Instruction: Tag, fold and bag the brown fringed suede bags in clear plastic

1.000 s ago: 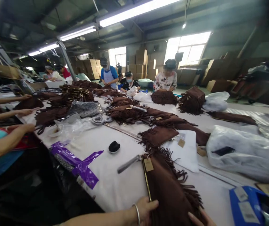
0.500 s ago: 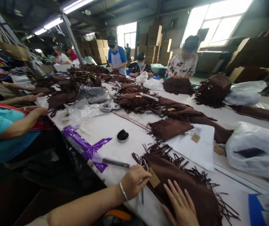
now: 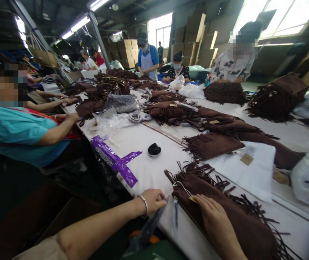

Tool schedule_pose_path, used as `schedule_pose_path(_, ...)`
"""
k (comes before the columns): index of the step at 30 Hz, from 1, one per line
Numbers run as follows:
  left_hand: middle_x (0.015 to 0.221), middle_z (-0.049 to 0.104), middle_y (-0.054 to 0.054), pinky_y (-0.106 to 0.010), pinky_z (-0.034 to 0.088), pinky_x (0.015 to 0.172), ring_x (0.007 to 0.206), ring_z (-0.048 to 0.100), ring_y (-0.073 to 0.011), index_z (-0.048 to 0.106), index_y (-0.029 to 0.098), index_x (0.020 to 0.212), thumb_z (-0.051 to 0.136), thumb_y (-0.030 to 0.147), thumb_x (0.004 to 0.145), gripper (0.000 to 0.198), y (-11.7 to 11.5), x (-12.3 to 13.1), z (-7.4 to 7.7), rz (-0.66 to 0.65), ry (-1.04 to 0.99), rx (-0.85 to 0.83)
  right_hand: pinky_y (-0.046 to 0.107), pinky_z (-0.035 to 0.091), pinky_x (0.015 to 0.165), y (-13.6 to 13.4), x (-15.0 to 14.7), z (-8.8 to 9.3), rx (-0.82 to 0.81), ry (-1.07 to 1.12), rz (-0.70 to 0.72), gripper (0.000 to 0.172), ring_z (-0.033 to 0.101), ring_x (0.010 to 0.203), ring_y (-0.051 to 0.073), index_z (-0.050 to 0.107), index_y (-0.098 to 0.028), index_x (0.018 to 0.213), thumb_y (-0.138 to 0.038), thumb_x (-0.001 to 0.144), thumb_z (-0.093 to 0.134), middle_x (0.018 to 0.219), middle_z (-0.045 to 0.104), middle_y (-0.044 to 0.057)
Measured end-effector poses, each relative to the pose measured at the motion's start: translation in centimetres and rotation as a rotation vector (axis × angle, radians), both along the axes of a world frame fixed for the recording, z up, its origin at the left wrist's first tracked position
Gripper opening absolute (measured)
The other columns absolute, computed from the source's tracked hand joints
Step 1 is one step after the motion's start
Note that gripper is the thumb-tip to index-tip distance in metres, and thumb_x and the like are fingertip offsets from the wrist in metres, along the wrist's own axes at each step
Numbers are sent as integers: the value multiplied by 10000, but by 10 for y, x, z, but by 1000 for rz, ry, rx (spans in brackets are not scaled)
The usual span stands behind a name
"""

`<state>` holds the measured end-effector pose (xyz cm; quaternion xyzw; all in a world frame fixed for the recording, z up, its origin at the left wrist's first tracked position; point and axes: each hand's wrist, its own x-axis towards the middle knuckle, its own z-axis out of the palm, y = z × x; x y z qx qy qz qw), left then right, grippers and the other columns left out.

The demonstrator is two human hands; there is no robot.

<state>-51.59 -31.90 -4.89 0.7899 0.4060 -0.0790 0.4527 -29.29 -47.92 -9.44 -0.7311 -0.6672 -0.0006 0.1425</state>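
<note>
Brown fringed bag (image 3: 238, 213) lies flat on the white table (image 3: 159, 173), directly under the person's right hand (image 3: 215, 216). From where I stand, its suede-like skin looks soft, limp and fairly light, likely to fold if lifted by one corner. I'd take hold along the straighter edge facing the left hand (image 3: 153, 200), with a palm beneath the body, since the loose fringe (image 3: 251, 206) on the far side would probably tangle or slip through the fingers.

That right hand rests palm down, fingers together, their tips over a tan tag (image 3: 193, 199); whether it grips the tag, I cannot tell. White cord (image 3: 182, 187) loops just ahead of those fingertips and looks easily snagged. Thumb and fingers drawn close, the left hand pinches a blurred, plastic-sleeved strip (image 3: 152, 225) hanging past the table edge.

Beyond the left hand sit purple tape (image 3: 128, 176) and a small dish with a black wad (image 3: 154, 149). Ahead of the right lies a white sheet (image 3: 259, 177); farther left, a co-worker in turquoise (image 3: 21, 126) stands.
</note>
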Motion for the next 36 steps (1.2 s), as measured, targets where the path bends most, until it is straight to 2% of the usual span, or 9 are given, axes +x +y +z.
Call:
schedule_pose_path(3, 634, 647, -18, -301, 469, 605, 589, 615, -207, 669, 176, 854, 500, 384, 839, 269, -5, 6, -5, -15, -7, -198, 478, 254, 1089, -6, 3, 1, -73, 0, -44, 413, 443, 1259, 209, 540, -229, 1248, -206, 917, 293, 1304, 553, 6)
schedule_pose_path(5, 707, 680, -52, -315, 481, 623, 623, 636, -211, 668, 159, 803, 467, 407, 868, 326, -10, 12, -8, 7, -69, -499, 534, 229, 1090, -3, -8, 9, -169, 24, -129, 415, 399, 1294, 253, 527, -215, 1265, -343, 922, 332, 1335, 523, 32)
schedule_pose_path(9, 745, 672, -122, -354, 491, 688, 666, 642, -210, 634, 96, 756, 424, 341, 924, 364, -26, 32, -10, 368, -258, -1129, 587, 219, 1076, 12, -40, 34, -396, 87, -254, 635, 285, 1354, 313, 363, -187, 1392, -550, 871, 379, 1449, 372, 66)
schedule_pose_path(15, 608, 585, -17, -202, 368, 481, 414, 473, -89, 597, 119, 851, 279, 299, 991, 392, -53, 71, -8, 587, -397, -1052, 615, 231, 1055, 27, -45, 54, -609, 140, -174, 863, 208, 1375, 352, 243, -156, 1439, -668, 771, 434, 1504, 249, 118)
schedule_pose_path(20, 587, 577, -9, -210, 401, 486, 401, 472, -101, 565, 137, 916, 250, 413, 986, 425, -60, 90, -18, 594, -406, -983, 570, 300, 1042, 30, -28, 57, -647, 153, -133, 844, 266, 1362, 309, 216, -173, 1445, -471, 731, 553, 1489, 290, 109)
schedule_pose_path(24, 640, 642, -113, -291, 471, 534, 486, 590, -181, 617, 78, 845, 513, 500, 880, 437, -50, 66, -26, 456, -284, -1020, 614, 184, 1072, 17, -42, 49, -591, 67, -194, 831, 159, 1392, 328, 182, -138, 1449, -245, 709, 545, 1520, 196, 112)
schedule_pose_path(27, 816, 688, -169, -333, 514, 653, 673, 670, -225, 625, 69, 887, 513, 543, 869, 488, -36, 35, -26, 432, -237, -1034, 630, 125, 1074, 6, -65, 33, -426, -91, -289, 747, 134, 1392, 355, 183, -78, 1443, -184, 764, 478, 1516, 175, 163)
schedule_pose_path(31, 1065, 658, -207, -383, 499, 849, 914, 670, -255, 603, 51, 1016, 480, 563, 882, 544, -20, 7, -25, 527, -359, -1093, 583, 249, 1054, 0, -72, 11, -234, -295, -294, 608, 313, 1335, 332, 305, -125, 1416, -52, 814, 352, 1452, 343, 166)
schedule_pose_path(36, 1115, 633, -236, -415, 477, 910, 989, 648, -281, 599, 14, 1059, 493, 539, 888, 563, -17, 4, -28, 588, -483, -1129, 457, 390, 1026, -2, -36, -11, -111, -332, -154, 613, 465, 1242, 249, 358, -147, 1394, 35, 814, 279, 1360, 488, 130)
